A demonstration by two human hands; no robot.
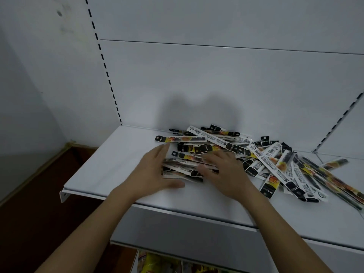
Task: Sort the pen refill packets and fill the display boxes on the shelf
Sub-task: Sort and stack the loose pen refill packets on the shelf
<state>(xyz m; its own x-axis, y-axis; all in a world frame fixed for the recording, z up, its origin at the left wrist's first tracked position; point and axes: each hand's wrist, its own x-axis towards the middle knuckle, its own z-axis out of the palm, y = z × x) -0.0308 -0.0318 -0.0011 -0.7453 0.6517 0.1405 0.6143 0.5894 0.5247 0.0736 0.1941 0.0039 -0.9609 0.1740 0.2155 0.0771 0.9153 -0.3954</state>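
Both hands work a small bundle of refill packets near the middle of the shelf: the left hand cups its left end with fingers straight, while the right hand lies flat on top, gripping nothing. Beyond them the loose pile sprawls toward the shelf's back and right edges. These packets look light, thin, glossy and slippery, likely to fan out; squeezing them at both ends seems safest. Bundled packets run lengthwise left to right; those in the pile point every way.
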